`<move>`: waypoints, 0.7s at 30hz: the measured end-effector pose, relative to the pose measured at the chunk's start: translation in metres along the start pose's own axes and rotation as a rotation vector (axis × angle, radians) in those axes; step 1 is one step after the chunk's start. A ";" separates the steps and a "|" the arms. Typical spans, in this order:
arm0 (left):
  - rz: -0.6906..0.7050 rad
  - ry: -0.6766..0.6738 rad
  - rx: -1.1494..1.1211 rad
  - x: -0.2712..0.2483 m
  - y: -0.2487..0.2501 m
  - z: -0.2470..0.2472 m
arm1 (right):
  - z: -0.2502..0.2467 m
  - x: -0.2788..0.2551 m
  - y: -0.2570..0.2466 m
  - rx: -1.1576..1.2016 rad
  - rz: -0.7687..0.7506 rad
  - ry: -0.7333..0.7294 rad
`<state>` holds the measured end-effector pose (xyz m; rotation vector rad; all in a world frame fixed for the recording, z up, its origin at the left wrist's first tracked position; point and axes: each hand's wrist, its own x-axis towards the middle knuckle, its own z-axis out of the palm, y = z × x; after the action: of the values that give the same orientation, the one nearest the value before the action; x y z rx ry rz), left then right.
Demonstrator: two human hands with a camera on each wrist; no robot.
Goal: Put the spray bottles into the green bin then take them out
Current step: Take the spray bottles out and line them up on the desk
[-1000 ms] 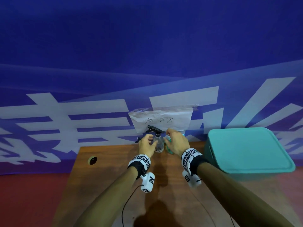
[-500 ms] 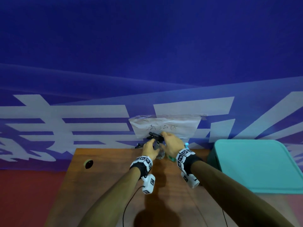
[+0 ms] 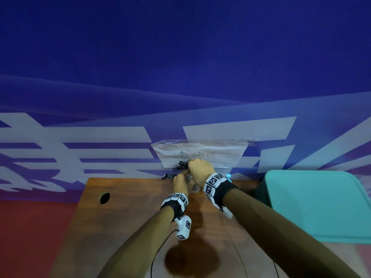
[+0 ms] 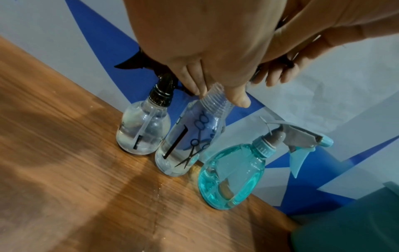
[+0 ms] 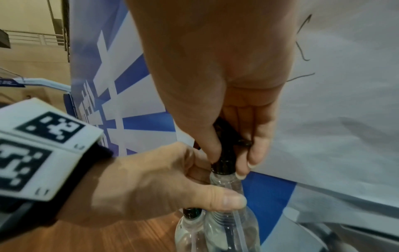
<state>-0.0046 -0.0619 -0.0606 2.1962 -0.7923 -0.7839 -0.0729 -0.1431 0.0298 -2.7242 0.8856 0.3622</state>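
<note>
Three spray bottles stand in a row at the table's far edge: a clear bottle with a black sprayer (image 4: 142,131), a clear bottle printed with scissors (image 4: 190,141), and a teal bottle (image 4: 233,175). My left hand (image 3: 181,182) grips the neck of the scissors-print bottle (image 5: 228,225), whose bare thread (image 4: 217,99) shows. My right hand (image 3: 200,169) pinches that bottle's black sprayer head (image 5: 224,163) just above the neck, with its tube running down into the bottle. The green bin (image 3: 313,205) stands at the right with its lid on.
The wooden table (image 3: 130,227) has a cable hole (image 3: 104,197) at its left. A paper sign (image 3: 200,153) hangs on the blue banner right behind the bottles. A thin cable runs from my left wrist over the near table.
My right hand has moved from beside the sprayer onto its top and now grips it. My left hand stays on the bottle. The view has shifted, so the bin sits further right.
</note>
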 end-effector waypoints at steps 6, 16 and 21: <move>0.000 -0.012 0.002 0.000 0.004 -0.005 | -0.006 0.003 -0.002 -0.035 -0.028 -0.033; -0.036 0.030 -0.084 0.006 -0.006 0.007 | 0.016 -0.001 0.000 0.147 0.058 0.107; -0.138 0.079 -0.103 -0.001 0.009 0.003 | 0.021 -0.001 -0.007 0.153 0.116 0.144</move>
<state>-0.0104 -0.0679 -0.0556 2.1916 -0.5540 -0.7812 -0.0733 -0.1307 0.0121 -2.5905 1.0664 0.1146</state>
